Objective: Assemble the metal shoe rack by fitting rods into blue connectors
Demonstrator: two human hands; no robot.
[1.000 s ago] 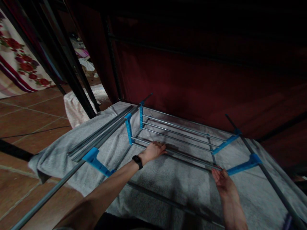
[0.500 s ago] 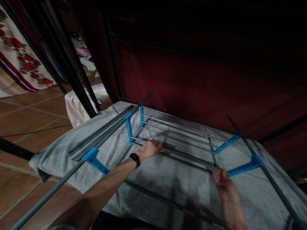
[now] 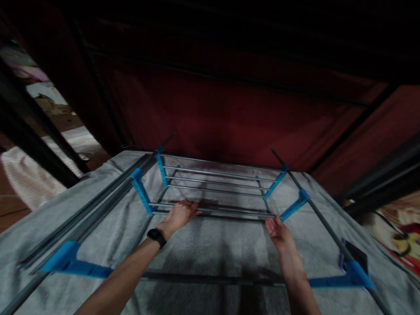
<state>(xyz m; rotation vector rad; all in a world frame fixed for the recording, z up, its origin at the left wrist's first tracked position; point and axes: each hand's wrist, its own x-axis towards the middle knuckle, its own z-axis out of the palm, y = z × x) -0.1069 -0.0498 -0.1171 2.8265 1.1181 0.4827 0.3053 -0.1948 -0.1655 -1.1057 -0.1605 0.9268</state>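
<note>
metal rack lies flat on grey blanket, its rods running crosswise, left to right, just ahead of both my hands. left hand rests palm down, fingers loosely spread, on the nearest rods toward their left end. right hand touches the same rods at their right end; grip unclear in the dark. blue brackets flank each hand outward. dark red fabric beyond.

We record a grey towel under silver-grey metal rods with bright blue plastic brackets. Far backdrop: dark red fabric. Black watch band on near left wrist. Far left: white cloth, faintly striped.
</note>
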